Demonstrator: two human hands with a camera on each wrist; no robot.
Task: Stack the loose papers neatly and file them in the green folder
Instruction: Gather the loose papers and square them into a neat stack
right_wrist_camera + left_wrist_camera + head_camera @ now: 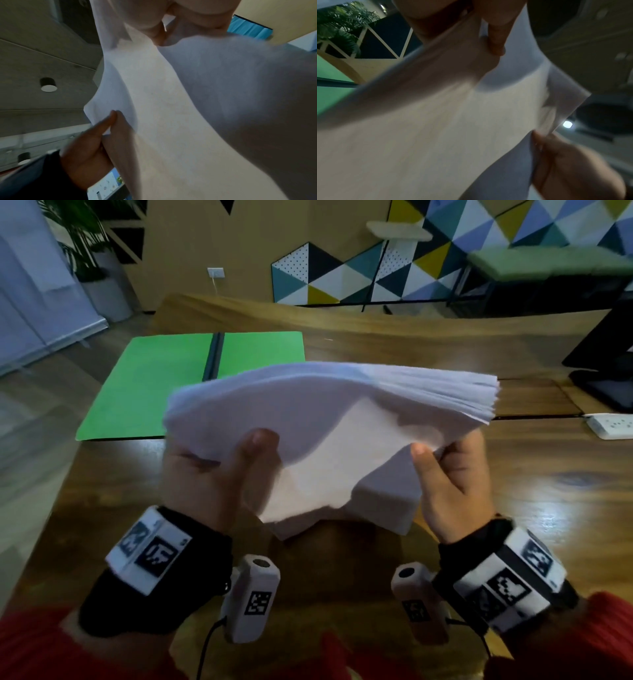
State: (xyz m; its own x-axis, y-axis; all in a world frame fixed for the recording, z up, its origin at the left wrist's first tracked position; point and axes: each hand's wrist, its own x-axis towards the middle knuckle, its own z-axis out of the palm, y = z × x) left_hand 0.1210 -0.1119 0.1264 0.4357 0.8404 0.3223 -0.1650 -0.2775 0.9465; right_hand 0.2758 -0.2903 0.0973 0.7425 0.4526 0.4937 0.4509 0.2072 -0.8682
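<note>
1. Both hands are holding the paper stack [329,433] above the table [513,491]; the left hand [212,470] is gripping its left side, thumb on top, and the right hand [452,477] is pinching its right side, thumb on top.
2. The stack is bowing upward, far edges fanning unevenly at the right corner; it is not squared yet, by my read.
3. The green folder [154,385] is lying open and flat on the table, beyond the stack and off to the left, its dark spine running away from the person.
4. The left hand is sitting nearer the folder, so filing looks like a forward-left carry; the stack's long axis is running left to right, across the spine.
5. The stack's near edge is hanging close over the wood; I cannot tell if it is touching.
6. Surface: dark glossy wood table, with a white power strip [609,424] at the right edge.
7. Room: a triangle-patterned wall panel [342,275] and a potted plant [85,244] are showing behind.
</note>
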